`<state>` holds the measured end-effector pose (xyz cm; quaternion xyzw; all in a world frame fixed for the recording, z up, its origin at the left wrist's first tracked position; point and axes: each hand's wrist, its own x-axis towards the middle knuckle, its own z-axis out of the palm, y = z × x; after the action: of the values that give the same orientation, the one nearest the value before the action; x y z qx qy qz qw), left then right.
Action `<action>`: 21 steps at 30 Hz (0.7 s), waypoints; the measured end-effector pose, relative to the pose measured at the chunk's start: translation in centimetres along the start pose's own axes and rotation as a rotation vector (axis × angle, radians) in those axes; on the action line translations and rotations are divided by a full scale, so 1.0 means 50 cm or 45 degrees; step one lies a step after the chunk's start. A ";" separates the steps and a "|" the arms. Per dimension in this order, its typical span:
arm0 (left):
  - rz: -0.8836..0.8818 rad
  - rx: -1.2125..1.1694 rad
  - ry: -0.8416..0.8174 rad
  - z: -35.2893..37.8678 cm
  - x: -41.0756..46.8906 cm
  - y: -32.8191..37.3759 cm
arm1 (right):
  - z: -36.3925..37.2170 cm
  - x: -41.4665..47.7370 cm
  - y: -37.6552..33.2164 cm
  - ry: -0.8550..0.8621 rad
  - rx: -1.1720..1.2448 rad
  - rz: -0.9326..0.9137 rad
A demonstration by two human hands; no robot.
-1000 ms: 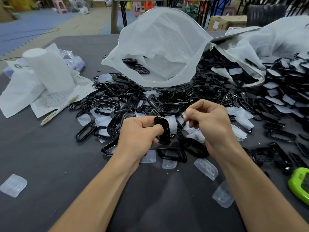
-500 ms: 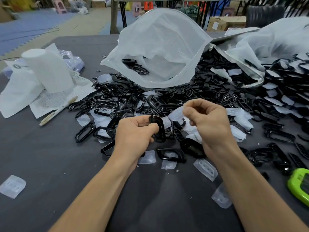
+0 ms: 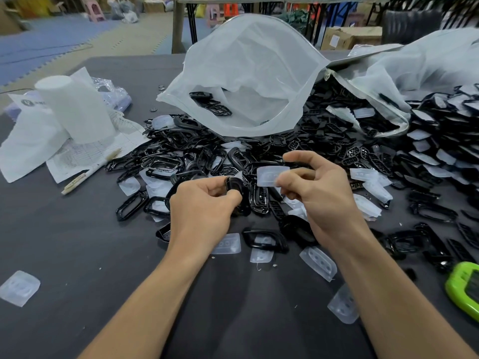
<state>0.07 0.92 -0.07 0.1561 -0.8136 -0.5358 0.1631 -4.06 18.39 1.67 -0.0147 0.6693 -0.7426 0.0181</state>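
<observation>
My left hand (image 3: 204, 206) grips the black shell (image 3: 234, 186). My right hand (image 3: 321, 193) pinches the clear pad (image 3: 270, 176) at its 3 o'clock edge. Pad looks light, soft and floppy, so best held by the edges.

Frame centre: left hand (image 3: 201, 203) grips black plastic shell (image 3: 234, 189); right hand (image 3: 320, 193) pinches translucent button pad (image 3: 270, 175), just beside it. Behind: heap of black frames (image 3: 166, 161), open white bag (image 3: 248, 73). Dark counter (image 3: 64, 242). Lower right: green device (image 3: 465, 288).

black frame (image 3: 234, 189) just in front of white bag (image 3: 248, 68): shiny plastic | clear pad (image 3: 270, 176) next to it: frosted, kinda rubbery | bag: matt, fabric-y | table (image 3: 77, 242): dull dark cloth
</observation>
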 end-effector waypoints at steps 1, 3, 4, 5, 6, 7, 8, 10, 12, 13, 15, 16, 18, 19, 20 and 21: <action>0.011 0.013 0.009 -0.001 -0.001 0.001 | 0.001 -0.001 0.000 -0.020 -0.018 -0.012; 0.044 0.036 0.029 -0.003 -0.004 0.002 | 0.003 -0.002 0.001 -0.063 -0.043 -0.038; 0.048 0.048 0.032 -0.004 -0.005 0.002 | 0.004 -0.002 0.002 -0.077 -0.040 -0.042; 0.042 0.057 0.036 -0.005 -0.004 0.001 | 0.004 -0.002 0.002 -0.089 -0.032 -0.043; 0.040 0.062 0.044 -0.005 -0.004 0.000 | 0.005 -0.003 0.002 -0.107 -0.022 -0.041; 0.056 0.075 0.058 -0.005 -0.004 0.000 | 0.006 -0.003 0.001 -0.131 -0.014 -0.039; 0.084 0.098 0.077 -0.006 -0.005 0.001 | 0.007 -0.004 0.000 -0.154 -0.013 -0.039; 0.141 0.115 0.085 -0.007 -0.008 0.006 | 0.010 -0.005 0.000 -0.191 -0.037 -0.041; 0.164 0.051 0.011 -0.007 -0.006 0.009 | 0.011 -0.007 0.001 -0.235 -0.060 -0.021; 0.143 -0.004 -0.036 -0.006 -0.004 0.007 | 0.010 -0.007 0.002 -0.253 -0.062 -0.004; 0.055 -0.134 -0.141 -0.003 0.000 0.004 | 0.006 -0.007 0.001 -0.271 -0.070 0.020; 0.016 -0.195 -0.193 -0.002 0.001 0.003 | 0.004 -0.007 -0.001 -0.282 -0.077 0.015; -0.010 -0.265 -0.266 -0.002 0.000 0.002 | 0.001 -0.009 -0.004 -0.328 -0.083 -0.029; -0.001 -0.276 -0.292 -0.002 -0.001 0.003 | 0.001 -0.010 -0.005 -0.351 -0.081 -0.057; 0.009 -0.286 -0.316 -0.001 -0.002 0.003 | 0.003 -0.012 -0.006 -0.362 -0.088 -0.085; 0.015 -0.304 -0.338 -0.002 -0.003 0.005 | 0.005 -0.012 -0.005 -0.353 -0.119 -0.119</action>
<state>0.21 0.99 0.15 0.0589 -0.7596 -0.6434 0.0746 -3.47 18.19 1.94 -0.1489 0.6928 -0.7016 0.0752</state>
